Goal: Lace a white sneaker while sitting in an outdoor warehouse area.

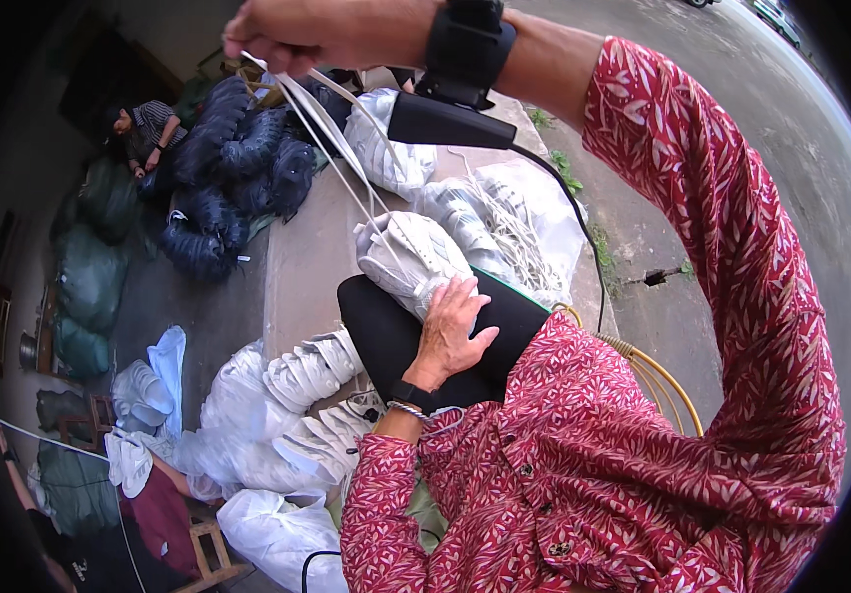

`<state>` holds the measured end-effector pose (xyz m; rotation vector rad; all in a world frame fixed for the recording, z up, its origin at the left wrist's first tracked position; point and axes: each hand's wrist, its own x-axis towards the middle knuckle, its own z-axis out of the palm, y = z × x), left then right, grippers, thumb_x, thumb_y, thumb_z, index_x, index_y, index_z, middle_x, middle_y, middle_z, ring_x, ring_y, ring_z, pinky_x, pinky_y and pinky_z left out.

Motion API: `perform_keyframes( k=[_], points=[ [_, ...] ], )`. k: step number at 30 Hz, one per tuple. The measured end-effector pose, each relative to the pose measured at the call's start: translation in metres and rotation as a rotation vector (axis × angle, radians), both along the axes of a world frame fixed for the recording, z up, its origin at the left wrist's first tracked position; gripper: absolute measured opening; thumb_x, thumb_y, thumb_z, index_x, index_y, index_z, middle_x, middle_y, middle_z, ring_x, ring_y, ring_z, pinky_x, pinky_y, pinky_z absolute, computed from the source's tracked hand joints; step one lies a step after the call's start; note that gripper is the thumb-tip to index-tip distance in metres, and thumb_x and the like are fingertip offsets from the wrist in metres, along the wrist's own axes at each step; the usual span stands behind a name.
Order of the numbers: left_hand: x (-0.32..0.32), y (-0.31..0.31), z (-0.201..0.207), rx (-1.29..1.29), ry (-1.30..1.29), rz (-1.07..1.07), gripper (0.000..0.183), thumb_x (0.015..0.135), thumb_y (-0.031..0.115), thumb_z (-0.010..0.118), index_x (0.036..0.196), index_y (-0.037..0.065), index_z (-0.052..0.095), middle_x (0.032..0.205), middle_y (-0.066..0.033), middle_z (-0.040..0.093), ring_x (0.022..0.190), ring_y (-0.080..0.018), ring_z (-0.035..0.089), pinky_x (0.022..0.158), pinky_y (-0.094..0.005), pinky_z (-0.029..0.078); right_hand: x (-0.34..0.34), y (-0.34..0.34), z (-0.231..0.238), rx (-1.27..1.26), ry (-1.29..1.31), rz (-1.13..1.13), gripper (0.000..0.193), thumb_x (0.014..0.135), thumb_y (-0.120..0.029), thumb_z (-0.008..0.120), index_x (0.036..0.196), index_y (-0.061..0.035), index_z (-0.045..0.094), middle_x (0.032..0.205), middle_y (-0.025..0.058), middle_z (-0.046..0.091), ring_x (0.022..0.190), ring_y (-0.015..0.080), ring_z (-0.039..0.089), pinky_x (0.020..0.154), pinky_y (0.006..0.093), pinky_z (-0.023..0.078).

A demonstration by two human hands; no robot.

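Note:
A white shoe [411, 259] lies across my black-covered lap. My left hand [453, 326] rests on its near end, fingers stretched out and thumb spread away. High at the upper left, my right hand [282, 35] is closed on white shoelaces [338, 138]. The laces run taut from that hand down to the shoe. My fingertips on the laces are partly blurred, and the picture's top edge cuts the hand off.
Beyond the shoe sit a clear plastic bag [534, 227] of white laces and a bagged white bundle [386, 148]. Rows of white shoes [312, 371] and white bags [277, 534] lie at left. Two other people work there, one by dark bundles [213, 212]. A black cable [583, 212] hangs at right.

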<state>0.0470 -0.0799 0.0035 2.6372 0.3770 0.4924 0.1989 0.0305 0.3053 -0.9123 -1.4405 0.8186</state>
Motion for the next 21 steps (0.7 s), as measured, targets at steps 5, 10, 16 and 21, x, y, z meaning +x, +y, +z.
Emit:
perform_keyframes(
  k=[5, 10, 16, 21],
  points=[
    [0.001, -0.002, -0.001, -0.014, -0.004, 0.007, 0.042, 0.069, 0.023, 0.069, 0.105, 0.006, 0.058, 0.125, -0.0188, 0.048, 0.123, -0.0380, 0.037, 0.102, -0.0497, 0.024, -0.023, 0.009, 0.036, 0.606, -0.118, 0.840, 0.015, 0.083, -0.010, 0.055, 0.072, -0.0003, 0.056, 0.056, 0.0049, 0.052, 0.043, 0.0130, 0.052, 0.034, 0.0237, 0.037],
    [-0.005, -0.005, 0.002, -0.026, -0.001, 0.002, 0.040, 0.068, 0.023, 0.069, 0.102, 0.004, 0.059, 0.126, -0.0189, 0.046, 0.125, -0.0376, 0.034, 0.103, -0.0492, 0.024, -0.015, -0.025, 0.015, 0.100, -0.081, 0.112, 0.017, 0.082, -0.011, 0.049, 0.070, -0.0025, 0.056, 0.054, 0.0036, 0.052, 0.041, 0.0129, 0.050, 0.033, 0.0239, 0.037],
    [-0.016, -0.011, 0.001, -0.083, -0.001, 0.014, 0.038, 0.068, 0.019, 0.069, 0.102, 0.007, 0.060, 0.132, -0.0161, 0.044, 0.129, -0.0361, 0.031, 0.106, -0.0483, 0.021, -0.028, -0.039, 0.017, -0.003, -0.027, 0.039, 0.021, 0.089, -0.016, 0.050, 0.085, 0.0002, 0.064, 0.069, 0.0062, 0.062, 0.051, 0.0119, 0.055, 0.049, 0.0238, 0.046],
    [-0.016, -0.013, -0.001, -0.102, -0.020, 0.003, 0.037, 0.069, 0.019, 0.068, 0.102, 0.007, 0.060, 0.131, -0.0169, 0.044, 0.129, -0.0367, 0.029, 0.106, -0.0496, 0.020, -0.054, -0.064, 0.029, 0.047, -0.095, 0.143, 0.022, 0.090, -0.016, 0.050, 0.086, -0.0001, 0.065, 0.076, 0.0067, 0.065, 0.057, 0.0118, 0.059, 0.056, 0.0225, 0.048]
  ],
)
